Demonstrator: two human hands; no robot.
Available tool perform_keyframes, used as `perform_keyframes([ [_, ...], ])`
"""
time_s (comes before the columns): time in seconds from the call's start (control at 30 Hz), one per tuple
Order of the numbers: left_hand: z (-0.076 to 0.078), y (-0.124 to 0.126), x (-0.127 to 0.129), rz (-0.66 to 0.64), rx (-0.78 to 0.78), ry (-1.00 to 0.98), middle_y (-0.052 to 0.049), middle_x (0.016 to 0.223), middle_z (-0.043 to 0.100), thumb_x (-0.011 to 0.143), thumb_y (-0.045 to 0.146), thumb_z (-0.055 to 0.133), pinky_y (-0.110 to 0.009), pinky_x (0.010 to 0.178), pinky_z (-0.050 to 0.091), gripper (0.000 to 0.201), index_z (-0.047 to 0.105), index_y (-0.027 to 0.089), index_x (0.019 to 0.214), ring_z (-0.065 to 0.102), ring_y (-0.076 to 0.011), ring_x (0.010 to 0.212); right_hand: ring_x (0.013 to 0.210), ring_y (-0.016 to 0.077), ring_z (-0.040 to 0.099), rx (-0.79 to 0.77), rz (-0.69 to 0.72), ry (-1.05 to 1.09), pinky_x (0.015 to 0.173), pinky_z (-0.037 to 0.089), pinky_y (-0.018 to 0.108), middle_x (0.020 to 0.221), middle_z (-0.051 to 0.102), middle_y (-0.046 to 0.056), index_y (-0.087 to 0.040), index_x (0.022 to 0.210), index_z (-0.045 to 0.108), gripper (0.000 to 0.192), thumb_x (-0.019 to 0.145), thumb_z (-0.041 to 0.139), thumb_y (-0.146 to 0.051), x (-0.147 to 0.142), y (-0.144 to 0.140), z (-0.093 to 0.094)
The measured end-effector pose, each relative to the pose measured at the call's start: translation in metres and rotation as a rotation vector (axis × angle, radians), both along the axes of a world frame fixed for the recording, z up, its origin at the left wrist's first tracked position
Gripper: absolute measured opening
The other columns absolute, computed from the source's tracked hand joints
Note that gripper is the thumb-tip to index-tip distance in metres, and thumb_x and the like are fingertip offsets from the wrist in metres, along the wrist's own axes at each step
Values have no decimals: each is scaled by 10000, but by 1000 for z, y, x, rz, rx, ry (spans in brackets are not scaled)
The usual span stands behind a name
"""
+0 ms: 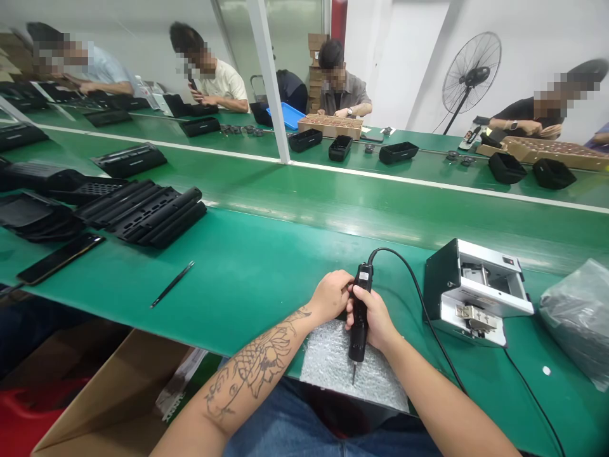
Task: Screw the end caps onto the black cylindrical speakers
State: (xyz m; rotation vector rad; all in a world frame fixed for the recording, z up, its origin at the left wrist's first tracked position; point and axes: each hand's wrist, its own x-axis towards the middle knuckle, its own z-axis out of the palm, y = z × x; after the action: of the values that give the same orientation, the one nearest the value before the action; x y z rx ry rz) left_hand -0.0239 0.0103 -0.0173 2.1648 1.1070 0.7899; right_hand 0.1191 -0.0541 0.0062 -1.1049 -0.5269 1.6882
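Observation:
A black electric screwdriver (360, 317) stands nearly upright above the bubble-wrap sheet (328, 362), its thin bit pointing down and its cable leaving the top. My right hand (375, 314) is wrapped round the body, with the thumb across the front. Against the upper left side of the driver, my left hand (333, 293) is closed, fingers curled at its edge; the fingertips are partly hidden. To the right sits a silver and black screw feeder (480, 292). A slim black tool (172, 284), like tweezers, lies on the green bench (247, 273) to the left.
Black plastic housings (147, 209) are stacked at the left, near a dark phone (61, 258). A clear plastic bag (578, 317) lies at the far right. Beyond, a green conveyor (323, 190) carries black shells (398, 152); several people work across it. A cardboard box (109, 393) stands below.

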Motion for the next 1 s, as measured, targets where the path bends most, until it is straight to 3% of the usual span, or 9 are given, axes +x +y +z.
perform_keyframes([
  [1.0, 2, 0, 0, 7, -8, 2, -49, 919, 712, 928, 99, 531, -341, 891, 504, 184, 684, 199, 910, 636, -202, 888, 395, 149, 597, 5, 11, 14, 380, 566, 280, 615, 688, -34, -209, 1002, 602, 533, 756, 902, -574, 0, 0, 0],
])
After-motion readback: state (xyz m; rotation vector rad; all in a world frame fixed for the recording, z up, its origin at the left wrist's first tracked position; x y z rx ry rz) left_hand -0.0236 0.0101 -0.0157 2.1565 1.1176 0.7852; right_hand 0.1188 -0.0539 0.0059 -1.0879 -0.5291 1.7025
